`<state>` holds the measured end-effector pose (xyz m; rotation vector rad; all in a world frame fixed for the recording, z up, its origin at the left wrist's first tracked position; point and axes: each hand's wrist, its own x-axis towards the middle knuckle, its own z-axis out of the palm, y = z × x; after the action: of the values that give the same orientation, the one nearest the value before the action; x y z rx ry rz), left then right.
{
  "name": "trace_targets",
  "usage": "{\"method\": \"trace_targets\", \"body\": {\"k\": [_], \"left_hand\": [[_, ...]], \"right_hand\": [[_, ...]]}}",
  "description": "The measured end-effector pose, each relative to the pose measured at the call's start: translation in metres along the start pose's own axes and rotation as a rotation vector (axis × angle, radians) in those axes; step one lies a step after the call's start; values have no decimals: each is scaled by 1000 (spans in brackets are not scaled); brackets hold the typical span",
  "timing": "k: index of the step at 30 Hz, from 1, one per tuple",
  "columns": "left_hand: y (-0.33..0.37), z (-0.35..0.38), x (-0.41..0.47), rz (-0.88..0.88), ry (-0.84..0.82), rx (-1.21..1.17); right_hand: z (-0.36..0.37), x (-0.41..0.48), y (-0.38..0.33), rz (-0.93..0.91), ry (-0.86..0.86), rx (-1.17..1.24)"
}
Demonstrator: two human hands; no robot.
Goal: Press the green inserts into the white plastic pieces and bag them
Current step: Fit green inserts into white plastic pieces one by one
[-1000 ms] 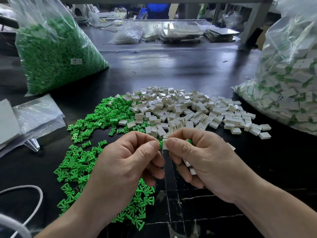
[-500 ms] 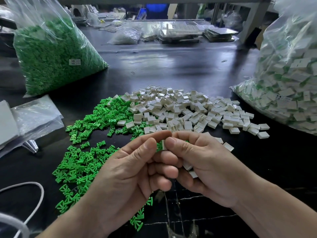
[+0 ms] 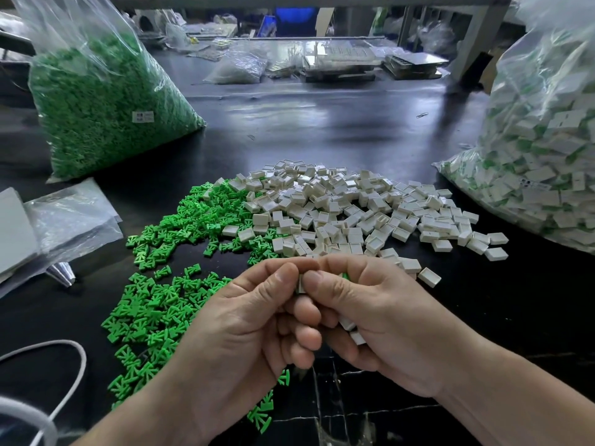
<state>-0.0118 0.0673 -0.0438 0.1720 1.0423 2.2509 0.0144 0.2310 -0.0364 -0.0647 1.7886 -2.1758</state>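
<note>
My left hand (image 3: 244,323) and my right hand (image 3: 376,320) meet low in the middle, thumbs pinched together on one small white piece (image 3: 301,284). A green insert (image 3: 346,275) peeks out behind my right thumb. Two more white pieces (image 3: 352,329) sit in my right palm. Loose green inserts (image 3: 167,291) lie spread to the left on the black table. A heap of white pieces (image 3: 347,210) lies just beyond my hands.
A big bag of green inserts (image 3: 103,104) stands at the back left. A bag of assembled white and green pieces (image 3: 541,162) fills the right edge. Flat clear bags (image 3: 67,220) lie at the left, a white cord (image 3: 74,378) at the bottom left.
My hands have closed in on each other and my left fingers now curl under the right thumb. The green insert between the thumbs has almost gone from sight.
</note>
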Motion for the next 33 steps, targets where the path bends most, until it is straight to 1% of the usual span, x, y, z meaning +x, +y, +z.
{"method": "trace_targets", "body": {"k": [2,7,11,17,22,26,30,31,33], "left_hand": [[-2,2,0,24,11,1],[-1,-2,0,33,-97,-15],[-1,-5,0,26,-55,5],[0,-3,-1,44,-30,15],[0,0,-2,63,-50,28],[-2,3,-1,120,-67,46],[0,5,1,176,30,165],[1,4,0,200,46,228],[2,2,-3,279,65,453]], "right_hand": [[-1,1,-1,-2,-2,31],[0,1,-2,-20,-14,40],[3,-1,1,-20,3,11],[4,-4,2,-15,-6,55],[6,-4,0,-18,-20,63],[5,0,-1,-44,-8,69],[1,1,0,-51,-8,97],[1,1,0,-49,-19,97],[0,1,1,-36,-26,110]]}}
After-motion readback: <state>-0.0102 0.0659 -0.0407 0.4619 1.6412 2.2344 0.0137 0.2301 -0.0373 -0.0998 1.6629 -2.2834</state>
